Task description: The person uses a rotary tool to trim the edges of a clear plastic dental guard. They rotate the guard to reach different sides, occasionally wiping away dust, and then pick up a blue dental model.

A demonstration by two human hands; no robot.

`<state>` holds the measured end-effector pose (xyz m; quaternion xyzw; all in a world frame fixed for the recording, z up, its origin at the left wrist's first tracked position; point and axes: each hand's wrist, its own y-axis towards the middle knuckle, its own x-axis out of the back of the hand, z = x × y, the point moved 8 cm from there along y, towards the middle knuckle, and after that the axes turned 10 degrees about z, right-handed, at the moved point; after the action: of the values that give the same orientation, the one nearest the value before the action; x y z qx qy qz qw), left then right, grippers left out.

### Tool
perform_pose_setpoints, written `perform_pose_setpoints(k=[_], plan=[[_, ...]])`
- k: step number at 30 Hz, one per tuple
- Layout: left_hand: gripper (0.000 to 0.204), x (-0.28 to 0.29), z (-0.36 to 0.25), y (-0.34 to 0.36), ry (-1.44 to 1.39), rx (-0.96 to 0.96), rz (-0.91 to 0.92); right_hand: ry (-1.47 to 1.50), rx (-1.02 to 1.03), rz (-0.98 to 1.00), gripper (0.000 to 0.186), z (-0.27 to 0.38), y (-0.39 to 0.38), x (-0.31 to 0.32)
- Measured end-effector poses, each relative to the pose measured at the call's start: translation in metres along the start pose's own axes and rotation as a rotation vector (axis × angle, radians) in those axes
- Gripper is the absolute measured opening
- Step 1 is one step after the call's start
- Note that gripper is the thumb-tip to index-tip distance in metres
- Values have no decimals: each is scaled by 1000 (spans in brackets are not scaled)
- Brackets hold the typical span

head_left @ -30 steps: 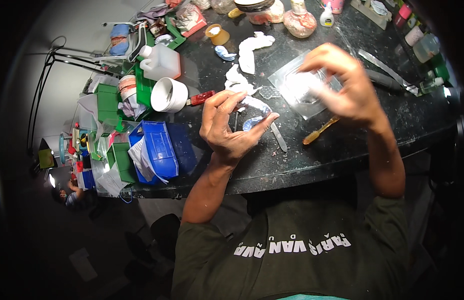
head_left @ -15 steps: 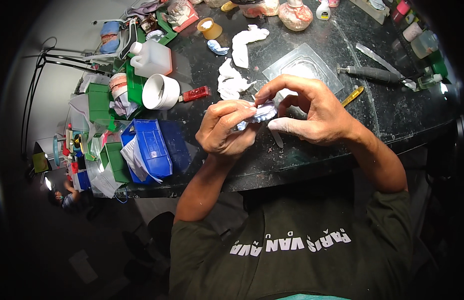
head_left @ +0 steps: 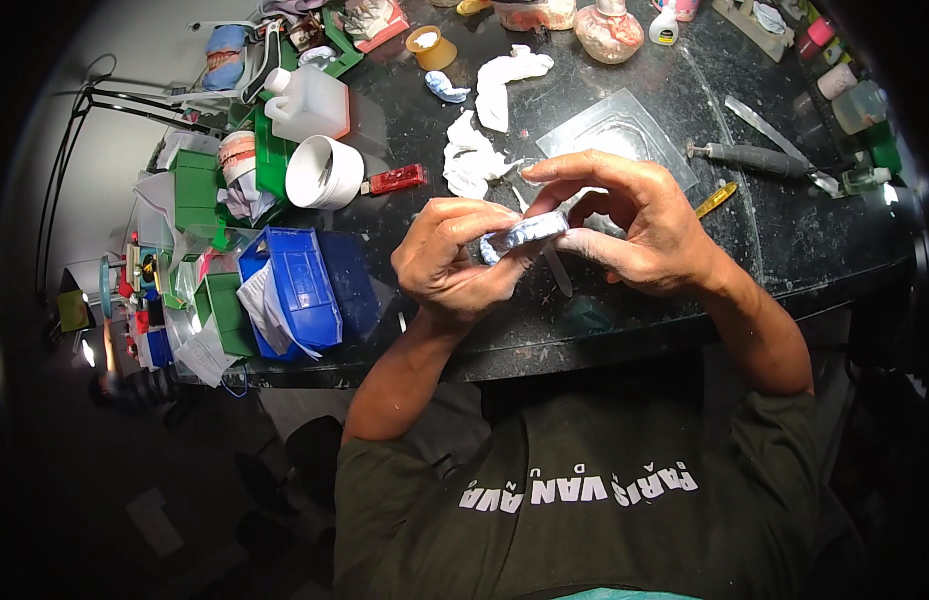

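Note:
A pale blue-white dental cast point(head_left: 529, 232), curved like a tooth arch, is held above the front of the dark bench. My left hand point(head_left: 449, 250) is closed on its left part, fingers above and thumb below. At its right end, the thumb and a curled finger of my right hand point(head_left: 644, 225) grip the edge, while the index finger arches above, apart from the cast. Below the hands a thin flat blade-like tool point(head_left: 557, 272) lies on the bench. Crumpled white tissue point(head_left: 471, 160) rests just beyond the left hand.
A clear square slab point(head_left: 649, 135), a grey rotary handpiece point(head_left: 749, 155) and a yellow-handled tool point(head_left: 716, 200) lie to the right. Leftward stand a white tub point(head_left: 324, 172), a plastic jug point(head_left: 309, 105), a blue bin point(head_left: 294, 290) and green bins point(head_left: 224, 305). The bench's front edge point(head_left: 544, 358) curves nearby.
The cast has turned in my fingers, showing a smoother band along its side, and has shifted slightly right. My right fingers have moved slightly with it. The bench view has shifted a little.

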<state>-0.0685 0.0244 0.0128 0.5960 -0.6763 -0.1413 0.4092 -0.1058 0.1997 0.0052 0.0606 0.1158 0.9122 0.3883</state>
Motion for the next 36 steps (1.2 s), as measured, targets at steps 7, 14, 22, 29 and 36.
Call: perform_pose_setpoints(k=[7,14,22,29,36], plan=[[38,-12,0,14,-184,51,176,-526,378,-183,56,36,-5,6],[41,-16,3,9,-236,49,177,-528,373,-133,72,29,-6,1],[36,-12,-3,11,-129,102,119,-373,350,-230,64,10,-2,7],[37,-7,-1,9,-99,112,120,125,28,-122,63,-9,1,13],[35,-3,-7,12,-72,113,138,362,-45,6,64,-16,3,10]])
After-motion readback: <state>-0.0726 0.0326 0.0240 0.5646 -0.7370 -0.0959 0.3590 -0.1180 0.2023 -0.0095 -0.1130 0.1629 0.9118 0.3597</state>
